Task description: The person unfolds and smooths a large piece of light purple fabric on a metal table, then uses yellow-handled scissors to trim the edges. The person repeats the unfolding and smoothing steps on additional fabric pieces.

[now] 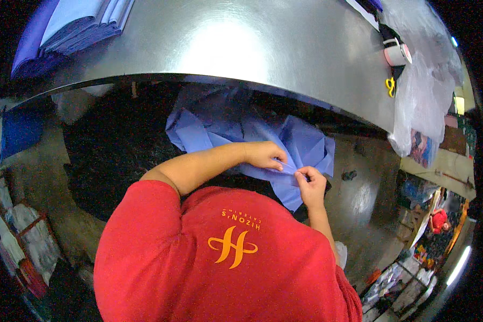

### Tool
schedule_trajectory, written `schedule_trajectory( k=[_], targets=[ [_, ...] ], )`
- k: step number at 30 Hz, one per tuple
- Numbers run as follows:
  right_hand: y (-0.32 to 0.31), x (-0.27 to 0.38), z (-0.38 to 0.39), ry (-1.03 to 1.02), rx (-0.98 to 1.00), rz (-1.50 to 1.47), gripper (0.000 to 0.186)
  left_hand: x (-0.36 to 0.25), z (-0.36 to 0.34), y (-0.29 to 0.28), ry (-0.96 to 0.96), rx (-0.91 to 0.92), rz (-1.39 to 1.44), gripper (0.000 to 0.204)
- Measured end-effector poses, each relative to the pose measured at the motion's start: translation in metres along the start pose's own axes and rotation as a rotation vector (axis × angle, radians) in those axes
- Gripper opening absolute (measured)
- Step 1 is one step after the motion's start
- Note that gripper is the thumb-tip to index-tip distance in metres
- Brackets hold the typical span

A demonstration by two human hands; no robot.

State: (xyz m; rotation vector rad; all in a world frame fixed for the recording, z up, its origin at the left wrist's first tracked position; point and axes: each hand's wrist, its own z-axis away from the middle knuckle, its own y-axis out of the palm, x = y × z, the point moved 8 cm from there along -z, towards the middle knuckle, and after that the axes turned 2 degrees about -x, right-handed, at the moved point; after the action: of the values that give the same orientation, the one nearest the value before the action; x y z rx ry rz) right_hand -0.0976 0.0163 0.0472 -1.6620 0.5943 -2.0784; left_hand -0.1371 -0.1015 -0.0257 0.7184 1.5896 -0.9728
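Head view — left hand [268,155] and right hand [312,187] clamp fingertips on lavender cloth [303,140] near 3 o'clock — part gathered, rest seemingly loose.

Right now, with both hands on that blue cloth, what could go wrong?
The left hand and right hand only pinch the blue cloth, so it might slip. Its loose folds bunch on the near side of the table and could crease. Yellow-handled scissors lie beside draped plastic; tugging that might drag them.
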Motion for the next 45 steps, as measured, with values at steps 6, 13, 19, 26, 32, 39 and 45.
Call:
schedule_trajectory(
  k=[6,13,19,26,32,39,45],
  targets=[
    [-0.098,0.071,0.078,-0.324,-0.117,0.192,0.006,0.051,0.046,0.065,-0.225,0.304,-0.134,0.02],
    [-0.319,0.132,0.346,-0.826,-0.597,0.134,0.022,0.092,0.111,0.122,-0.519,0.297,-0.629,0.02],
    [-0.464,0.08,0.635,-0.527,-1.343,0.389,0.024,0.082,0.156,0.249,-0.629,0.489,-0.767,0.028],
    [-0.552,0.019,0.781,-0.114,-1.596,0.448,0.027,-0.055,0.126,0.227,-0.599,-0.304,-0.808,0.025],
    [-0.616,-0.123,0.713,0.023,-1.49,0.262,0.029,-0.419,0.242,-0.101,0.033,-1.443,-1.315,0.023],
    [-0.573,-0.208,0.482,0.003,-0.995,0.553,0.032,-0.579,0.4,-0.106,-0.3,-1.111,-1.504,0.023],
    [-0.572,-0.232,0.375,-0.012,-1.383,0.017,0.035,-0.518,0.39,-0.067,-0.355,-1.249,-1.445,0.023]
  ],
)
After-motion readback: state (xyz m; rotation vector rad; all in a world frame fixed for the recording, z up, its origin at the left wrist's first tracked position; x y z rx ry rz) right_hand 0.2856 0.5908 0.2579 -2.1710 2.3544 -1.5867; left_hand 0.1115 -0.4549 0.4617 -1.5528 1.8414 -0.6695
